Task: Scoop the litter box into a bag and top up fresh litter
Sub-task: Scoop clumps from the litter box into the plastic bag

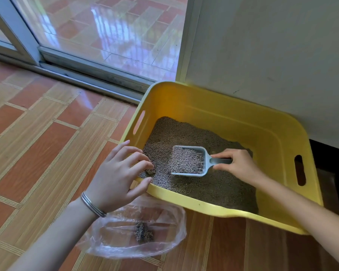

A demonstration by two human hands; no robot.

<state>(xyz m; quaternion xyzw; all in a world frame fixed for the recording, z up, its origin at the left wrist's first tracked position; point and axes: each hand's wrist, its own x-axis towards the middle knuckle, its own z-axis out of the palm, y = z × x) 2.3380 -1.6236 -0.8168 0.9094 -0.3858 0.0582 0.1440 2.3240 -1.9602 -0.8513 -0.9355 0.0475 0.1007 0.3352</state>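
One full scoop [188, 160] sits low in the middle of the frame, heaped with pale granules and resting on the litter [213, 188] in the yellow litter box [223, 106]. My right hand [237, 163] pinches its short handle, thumb on one side and fingers curled round the other.

My left hand [115, 173] is open at the left rim of the box. The fingers are spread and loosely bent and hold nothing that I can make out. The thumb is just at the rim, and the fingertips hover close to a small dark clump [150, 171] lying on the litter. The clear plastic bag [164, 214] lies on the tiled floor [37, 143] at the lower centre, right against the near wall of the box, with one dark lump [143, 232] already inside.

I judge the scooping to be partway done. What I carry looks mostly like loose, clean grains, so I would shake the scoop gently over the box first and let the good litter fall back. Then I should lift level, not tilted, and cross the near rim slowly. My free hand would do best holding the mouth of the bag wide, since it lies slack and half folded. The small clump by my fingers should go in too. Fresh litter comes only after that.
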